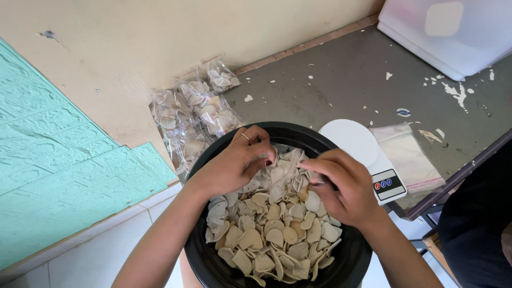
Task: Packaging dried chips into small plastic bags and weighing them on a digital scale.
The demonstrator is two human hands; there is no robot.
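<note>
Left hand (237, 162) palm down, fingers (260, 154) curled and pinched at their tips, ring on one finger, right hand (341, 186) opposite, fingers (314, 168) bent inward toward the left fingertips, both forearms bare, angling in from below

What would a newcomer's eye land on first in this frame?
The big black bowl at bottom centre, heaped with pale chips, with the left hand and right hand digging into the heap. Next, filled clear bags piled by the wall, and a white scale right of the bowl.
</note>
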